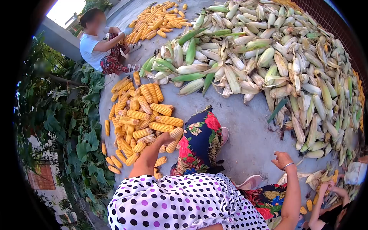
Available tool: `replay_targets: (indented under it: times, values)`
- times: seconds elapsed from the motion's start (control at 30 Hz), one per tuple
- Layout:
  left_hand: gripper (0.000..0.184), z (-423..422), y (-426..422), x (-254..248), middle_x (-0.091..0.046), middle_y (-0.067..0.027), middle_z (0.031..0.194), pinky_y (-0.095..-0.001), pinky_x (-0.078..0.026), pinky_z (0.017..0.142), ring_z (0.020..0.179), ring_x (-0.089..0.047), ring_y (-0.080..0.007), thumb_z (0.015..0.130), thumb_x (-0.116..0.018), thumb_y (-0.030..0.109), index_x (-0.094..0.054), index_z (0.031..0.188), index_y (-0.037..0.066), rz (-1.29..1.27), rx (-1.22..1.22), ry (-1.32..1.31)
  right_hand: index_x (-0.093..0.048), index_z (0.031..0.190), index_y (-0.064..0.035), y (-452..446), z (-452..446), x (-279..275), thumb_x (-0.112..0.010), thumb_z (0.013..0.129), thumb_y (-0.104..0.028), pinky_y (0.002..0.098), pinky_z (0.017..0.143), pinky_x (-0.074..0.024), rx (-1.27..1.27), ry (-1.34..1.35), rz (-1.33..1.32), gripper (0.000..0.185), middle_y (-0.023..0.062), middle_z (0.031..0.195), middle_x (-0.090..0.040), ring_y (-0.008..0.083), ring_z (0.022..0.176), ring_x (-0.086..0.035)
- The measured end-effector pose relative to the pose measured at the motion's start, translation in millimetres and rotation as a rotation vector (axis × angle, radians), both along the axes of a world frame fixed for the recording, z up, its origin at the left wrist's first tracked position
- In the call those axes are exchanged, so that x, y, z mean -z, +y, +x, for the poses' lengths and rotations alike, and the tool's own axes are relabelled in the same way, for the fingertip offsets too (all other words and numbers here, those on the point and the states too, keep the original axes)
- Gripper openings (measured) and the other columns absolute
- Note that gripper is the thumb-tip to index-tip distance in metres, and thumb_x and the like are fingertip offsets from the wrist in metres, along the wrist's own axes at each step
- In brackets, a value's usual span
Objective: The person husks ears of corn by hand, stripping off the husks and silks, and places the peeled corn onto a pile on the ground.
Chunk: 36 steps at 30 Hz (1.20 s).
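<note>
At the near edge of a heap of husked corn [140, 115], my left hand [164, 139] is at a husked ear of corn [175, 138] with pale yellow kernels. Its fingers appear closed around that ear, though they are partly hidden. My right hand [283, 160], with a bracelet at the wrist, hangs over the concrete to the right of my knees. Its fingers are bent and somewhat apart, and nothing shows in them. The large pile of unhusked corn [245, 50] lies ahead of it.
A person in a white shirt [92, 46] sits at the far left beside another heap of husked corn [159, 21]. Another person's hands [327, 186] are at the lower right near loose husks [314, 178]. Leafy vines [86, 142] border the concrete floor [245, 130] on the left.
</note>
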<state>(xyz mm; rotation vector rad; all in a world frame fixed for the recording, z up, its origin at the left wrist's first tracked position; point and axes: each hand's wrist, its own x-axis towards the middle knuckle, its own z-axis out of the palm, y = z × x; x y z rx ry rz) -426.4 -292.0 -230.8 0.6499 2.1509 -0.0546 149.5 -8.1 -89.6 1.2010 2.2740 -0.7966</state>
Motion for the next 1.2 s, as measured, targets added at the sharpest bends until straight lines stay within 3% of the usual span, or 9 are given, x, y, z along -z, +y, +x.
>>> replay_targets:
  times: [0.03, 0.13, 0.23, 0.37, 0.53, 0.9, 0.93, 1.13, 1.2]
  values:
    - [0.061, 10.4, 3.0, -10.7, -0.064, -0.0183, 0.083, -0.0356, -0.05, 0.063, 0.071, -0.063, -0.0238, 0.064, -0.069, 0.052, -0.063, 0.088, -0.005, -0.002, -0.049, -0.054, -0.059, 0.1, -0.001, 1.5, -1.9, -0.2, -0.067, 0.075, -0.025, 0.0429, 0.077, -0.0487, -0.004, -0.002, 0.007, 0.035, 0.0197, 0.089, -0.064, 0.036, 0.087, -0.06]
    - [0.067, 1.3, -20.3, 42.3, -0.064, -0.0192, 0.084, -0.0347, -0.05, 0.059, 0.067, -0.063, -0.0234, 0.065, -0.069, 0.052, -0.057, 0.097, -0.006, 0.106, -0.017, 0.09, -0.06, 0.1, -0.001, 2.9, -11.2, -1.6, -0.066, 0.075, -0.026, 0.0432, 0.078, -0.0486, -0.016, 0.002, 0.03, 0.036, 0.0205, 0.09, -0.064, 0.0367, 0.088, -0.06]
    - [0.075, 4.9, -19.9, 41.4, -0.06, -0.0264, 0.103, -0.0389, -0.048, 0.082, 0.097, -0.06, -0.0349, 0.061, -0.073, 0.046, -0.051, 0.11, -0.007, 0.037, -0.068, 0.058, -0.06, 0.1, -0.001, 6.7, -20.6, -4.1, -0.065, 0.076, -0.027, 0.0436, 0.079, -0.0483, -0.041, -0.006, 0.044, 0.036, 0.0218, 0.092, -0.063, 0.0373, 0.089, -0.06]
    - [0.078, 21.9, -17.7, 23.2, -0.056, -0.0281, 0.111, -0.0383, -0.044, 0.089, 0.105, -0.055, -0.0359, 0.06, -0.075, 0.043, -0.047, 0.113, -0.007, 0.128, -0.045, 0.126, -0.06, 0.101, -0.0007, 10.6, -29.3, -2.2, -0.064, 0.077, -0.027, 0.0441, 0.08, -0.0482, -0.075, -0.03, 0.018, 0.036, 0.0239, 0.092, -0.062, 0.0382, 0.09, -0.06]
    - [0.087, 23.1, -24.7, 37.1, -0.054, -0.0293, 0.114, -0.0377, -0.043, 0.091, 0.108, -0.053, -0.0372, 0.061, -0.074, 0.042, -0.038, 0.122, -0.008, 0.181, -0.098, 0.067, -0.059, 0.102, -0.0005, 14.4, -25.8, 5.6, -0.064, 0.077, -0.028, 0.0444, 0.08, -0.0483, -0.093, -0.029, 0.02, 0.038, 0.0247, 0.09, -0.062, 0.0389, 0.089, -0.06]
    - [0.086, 23.5, -22.0, 28.6, -0.053, -0.0297, 0.114, -0.0379, -0.043, 0.091, 0.108, -0.053, -0.0372, 0.063, -0.073, 0.043, -0.038, 0.122, -0.009, 0.112, -0.072, 0.05, -0.059, 0.105, 0.0002, 16.5, -31.7, 1.9, -0.065, 0.076, -0.027, 0.0431, 0.081, -0.048, -0.073, -0.046, 0.012, 0.04, 0.0225, 0.09, -0.064, 0.0374, 0.09, -0.06]
    - [0.082, 24.3, -22.9, 31.4, -0.056, -0.0267, 0.108, -0.0369, -0.046, 0.085, 0.101, -0.057, -0.0334, 0.061, -0.072, 0.043, -0.04, 0.116, -0.008, 0.141, -0.078, 0.079, -0.06, 0.104, 0.0004, 16.6, -32.2, 1.7, -0.066, 0.076, -0.027, 0.0423, 0.08, -0.0485, -0.08, -0.041, 0.023, 0.039, 0.0211, 0.089, -0.065, 0.0364, 0.088, -0.061]
    - [0.078, 26.4, -22.2, 28.5, -0.057, -0.0256, 0.107, -0.0368, -0.047, 0.082, 0.099, -0.058, -0.032, 0.062, -0.071, 0.043, -0.043, 0.115, -0.007, 0.136, -0.105, 0.041, -0.06, 0.102, 0.0009, 18.4, -30.0, 6.6, -0.066, 0.075, -0.025, 0.0407, 0.078, -0.0494, -0.093, -0.017, 0.051, 0.038, 0.0184, 0.086, -0.066, 0.0345, 0.084, -0.063]
    - [0.079, 31.0, -20.4, 15.9, -0.056, -0.0263, 0.11, -0.0371, -0.045, 0.087, 0.103, -0.056, -0.0342, 0.062, -0.074, 0.039, -0.041, 0.119, -0.006, 0.182, -0.112, 0.011, -0.06, 0.102, 0.0009, 18.3, -28.7, 8.1, -0.066, 0.075, -0.026, 0.0407, 0.078, -0.0494, -0.094, -0.015, 0.059, 0.038, 0.0183, 0.086, -0.066, 0.0345, 0.084, -0.063]
